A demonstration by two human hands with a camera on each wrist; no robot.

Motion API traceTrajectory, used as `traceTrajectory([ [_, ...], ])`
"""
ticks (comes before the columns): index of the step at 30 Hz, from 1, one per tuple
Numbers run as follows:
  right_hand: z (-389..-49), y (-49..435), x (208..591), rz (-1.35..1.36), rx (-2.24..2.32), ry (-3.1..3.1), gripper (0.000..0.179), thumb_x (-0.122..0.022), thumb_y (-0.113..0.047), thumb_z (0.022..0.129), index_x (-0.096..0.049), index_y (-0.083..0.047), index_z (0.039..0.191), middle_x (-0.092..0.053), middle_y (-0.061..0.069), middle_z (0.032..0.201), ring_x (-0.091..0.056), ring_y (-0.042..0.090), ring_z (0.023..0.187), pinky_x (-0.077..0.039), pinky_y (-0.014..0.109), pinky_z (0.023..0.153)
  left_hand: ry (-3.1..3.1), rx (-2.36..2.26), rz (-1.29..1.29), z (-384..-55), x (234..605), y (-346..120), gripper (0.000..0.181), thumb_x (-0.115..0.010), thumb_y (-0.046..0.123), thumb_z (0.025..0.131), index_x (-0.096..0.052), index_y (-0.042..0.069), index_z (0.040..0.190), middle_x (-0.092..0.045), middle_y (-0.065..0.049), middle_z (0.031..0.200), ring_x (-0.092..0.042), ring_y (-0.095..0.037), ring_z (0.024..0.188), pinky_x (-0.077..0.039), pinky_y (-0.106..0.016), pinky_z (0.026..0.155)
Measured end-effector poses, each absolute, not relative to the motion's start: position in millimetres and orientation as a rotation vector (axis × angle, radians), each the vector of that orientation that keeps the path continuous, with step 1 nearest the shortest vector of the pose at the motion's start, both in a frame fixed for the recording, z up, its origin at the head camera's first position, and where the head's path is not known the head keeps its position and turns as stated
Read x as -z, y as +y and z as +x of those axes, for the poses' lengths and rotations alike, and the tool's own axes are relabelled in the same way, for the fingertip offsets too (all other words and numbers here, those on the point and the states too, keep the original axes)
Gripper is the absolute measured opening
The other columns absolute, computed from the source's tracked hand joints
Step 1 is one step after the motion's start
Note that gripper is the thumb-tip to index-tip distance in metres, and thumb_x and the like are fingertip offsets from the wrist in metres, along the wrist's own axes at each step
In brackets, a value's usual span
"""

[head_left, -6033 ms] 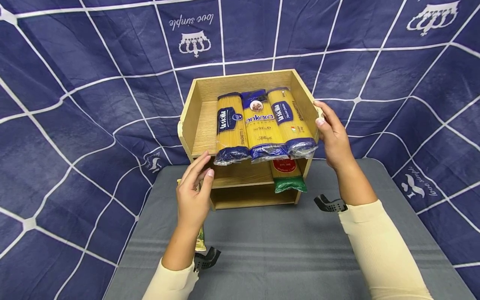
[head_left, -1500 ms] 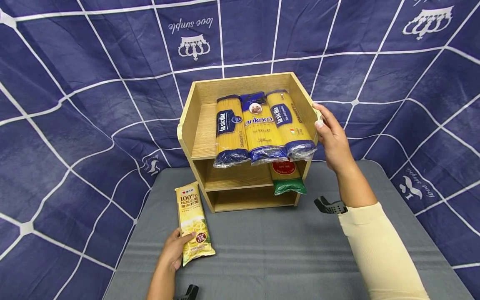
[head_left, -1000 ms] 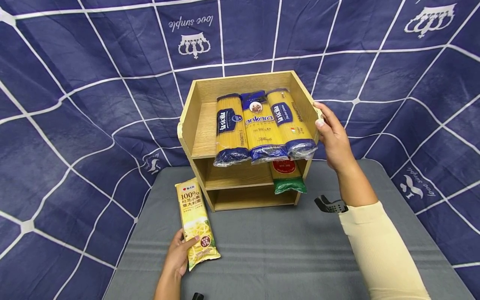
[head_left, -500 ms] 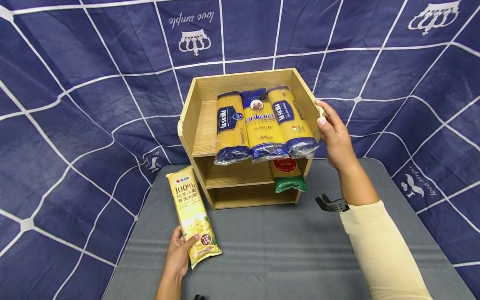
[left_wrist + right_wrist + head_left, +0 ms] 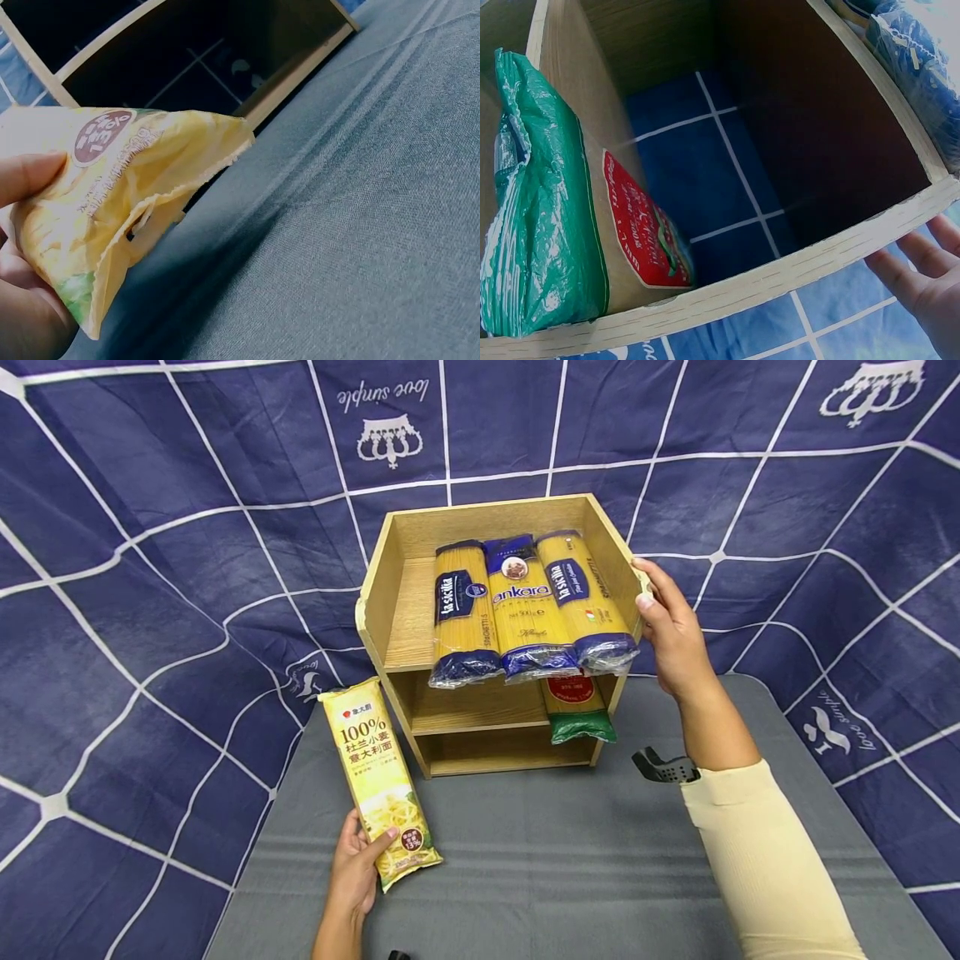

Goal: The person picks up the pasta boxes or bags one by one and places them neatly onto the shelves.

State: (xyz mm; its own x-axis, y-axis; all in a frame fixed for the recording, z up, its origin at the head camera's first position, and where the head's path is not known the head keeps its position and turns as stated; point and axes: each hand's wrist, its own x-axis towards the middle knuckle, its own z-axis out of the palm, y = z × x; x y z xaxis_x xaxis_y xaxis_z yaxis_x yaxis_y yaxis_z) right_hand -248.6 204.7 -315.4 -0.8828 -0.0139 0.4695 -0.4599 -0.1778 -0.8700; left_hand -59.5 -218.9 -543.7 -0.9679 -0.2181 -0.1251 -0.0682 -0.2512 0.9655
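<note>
My left hand (image 5: 356, 864) grips the lower end of a yellow pasta packet (image 5: 382, 768), thumb on its printed front. The packet slants up beside the left side of a small wooden shelf (image 5: 480, 718); in the left wrist view its crimped end (image 5: 142, 217) shows over the cloth. My right hand (image 5: 675, 631) holds the front edge of the shelf's right side panel between thumb and fingers. On the top tier lie two la sicilia spaghetti packs (image 5: 461, 610) (image 5: 585, 597) with an ankara pack (image 5: 525, 606) between them.
A pasta pack with a green end and red label (image 5: 581, 722) lies at the right of the middle tier, jutting forward. The bottom tier (image 5: 502, 752) is beneath. Grey cloth (image 5: 540, 860) covers the table; a blue white-lined curtain (image 5: 247, 443) surrounds it.
My left hand has left the shelf's left edge and taken hold of the yellow pasta packet. The packet's far end has since risen and swung left. My right hand stays at the shelf.
</note>
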Motion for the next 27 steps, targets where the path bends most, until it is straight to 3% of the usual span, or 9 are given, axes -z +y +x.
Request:
traceTrajectory([
  [15,-248,206,315,0.569,-2.112,-1.814,0.045,-0.050,-0.017,0.102,-0.053,-0.023,0.146,-0.053,0.004,0.140,-0.051,0.022,0.120,-0.053,0.023,0.084,-1.887,2.363,0.351,-52,538,-215,0.053,-0.065,-0.008,0.089,-0.048,0.009,0.135,-0.077,0.004,0.102,-0.075,-0.012,0.090,-0.061,-0.029,0.073],
  [27,-249,206,315,0.567,-2.118,-1.806,0.045,-0.049,-0.016,0.102,-0.054,-0.022,0.146,-0.053,0.005,0.139,-0.052,0.022,0.118,-0.053,0.023,0.083,-1.816,2.376,0.245,-48,540,-218,0.049,-0.062,-0.014,0.088,-0.059,0.016,0.127,-0.077,0.004,0.104,-0.075,-0.011,0.091,-0.061,-0.028,0.073],
])
